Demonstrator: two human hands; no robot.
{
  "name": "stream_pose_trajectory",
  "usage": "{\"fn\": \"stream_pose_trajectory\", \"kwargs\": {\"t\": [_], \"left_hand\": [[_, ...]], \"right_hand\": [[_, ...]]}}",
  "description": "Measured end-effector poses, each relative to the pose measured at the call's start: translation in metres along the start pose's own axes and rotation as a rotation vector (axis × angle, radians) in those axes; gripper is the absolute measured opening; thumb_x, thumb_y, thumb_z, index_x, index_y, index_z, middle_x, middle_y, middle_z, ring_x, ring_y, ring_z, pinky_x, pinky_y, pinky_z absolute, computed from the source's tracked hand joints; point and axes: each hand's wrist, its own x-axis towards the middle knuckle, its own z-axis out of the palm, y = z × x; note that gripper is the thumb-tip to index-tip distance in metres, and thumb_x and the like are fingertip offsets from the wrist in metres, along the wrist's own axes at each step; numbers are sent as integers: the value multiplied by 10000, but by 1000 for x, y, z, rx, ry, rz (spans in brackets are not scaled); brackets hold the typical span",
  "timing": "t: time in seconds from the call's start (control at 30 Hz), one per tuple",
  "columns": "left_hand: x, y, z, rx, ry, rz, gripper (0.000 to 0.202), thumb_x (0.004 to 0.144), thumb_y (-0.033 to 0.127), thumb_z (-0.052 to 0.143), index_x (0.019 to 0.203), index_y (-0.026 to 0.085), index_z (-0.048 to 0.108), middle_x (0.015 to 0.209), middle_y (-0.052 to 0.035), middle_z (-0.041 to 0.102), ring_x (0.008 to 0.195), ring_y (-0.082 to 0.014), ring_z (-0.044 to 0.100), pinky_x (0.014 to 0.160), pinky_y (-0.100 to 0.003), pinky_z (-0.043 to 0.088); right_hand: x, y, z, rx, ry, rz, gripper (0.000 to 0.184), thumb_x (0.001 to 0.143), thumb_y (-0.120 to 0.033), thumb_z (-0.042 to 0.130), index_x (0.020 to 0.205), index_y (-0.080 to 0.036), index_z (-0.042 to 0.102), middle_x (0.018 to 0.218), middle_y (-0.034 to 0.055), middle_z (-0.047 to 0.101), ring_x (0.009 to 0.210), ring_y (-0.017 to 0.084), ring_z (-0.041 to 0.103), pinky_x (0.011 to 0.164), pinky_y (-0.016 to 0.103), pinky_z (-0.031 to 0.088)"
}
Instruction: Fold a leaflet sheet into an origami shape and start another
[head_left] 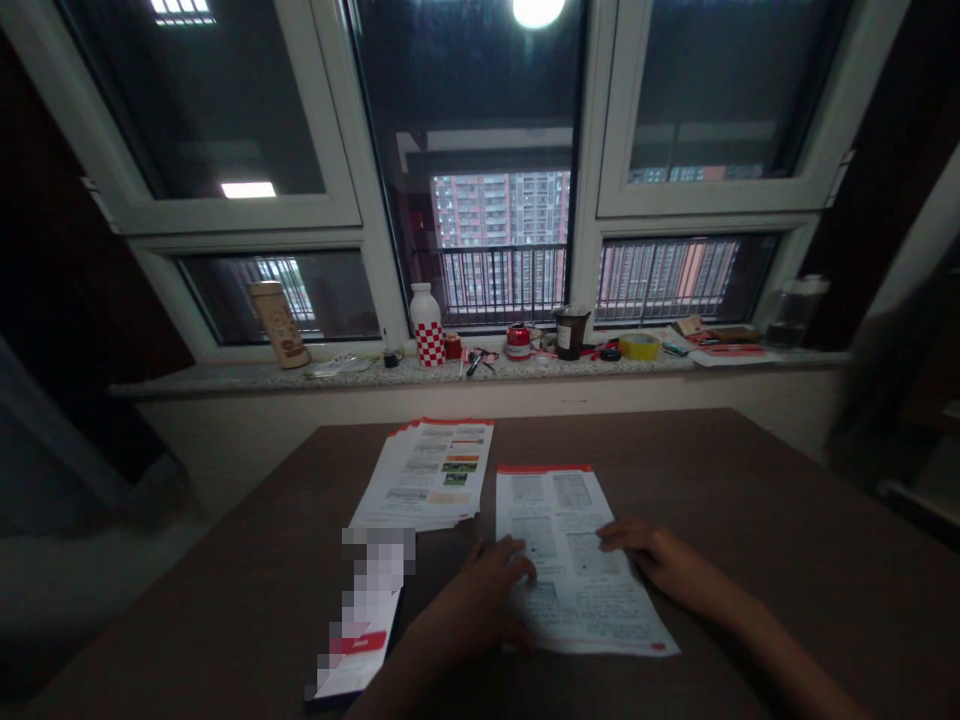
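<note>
Bare forearms (442, 650) reach in from the bottom of the shot, over a dark brown table (675, 470). Left hand (487, 590) is laid across the lower left edge of a printed leaflet (577, 620), with its fingers (514, 560) loosely curled on the paper and nothing pinched. Right hand (649, 560) is rested on the leaflet's right edge, fingertips (611, 537) just on the sheet. Hands are well apart, both fairly open, neither clamped on anything.

A red strip (544, 468) runs along the leaflet's top, and its columns of text and small pictures can't be read at this res. Just to the left, a fanned stack of leaflets (424, 475) is laid out, also red-topped. Further left, another leaflet (360, 650) is pixelated, with a red label (358, 642) showing, wording unreadable.

Along the speckled stone sill (390, 375) are a red-checked white bottle (426, 330), a tan flask (279, 325), a dark cup (570, 333) and a yellow tape roll (639, 346); no brands can be made out.
</note>
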Motion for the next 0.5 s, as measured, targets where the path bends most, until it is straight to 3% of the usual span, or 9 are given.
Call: {"fn": "stream_pose_trajectory", "kwargs": {"t": [0.3,0.5], "left_hand": [[-1,0,0,-73,39,-27,467,812,407,661,1241,280,530,1434,-66,466,1363,-278,355,1141,-540,180],[0,7,-8,-63,171,-112,364,872,447,549,1176,248,567,1188,-43,654,1153,-253,561,1064,-433,348]], "right_hand": [[0,16,-3,20,-24,18,436,778,-99,439,1095,-254,695,1246,40,634,1185,212,559,1067,438,390],[-2,12,-6,46,-23,70,503,741,-144,563,1231,-245,613,1305,57,588,1211,242,529,1067,444,380]]}}
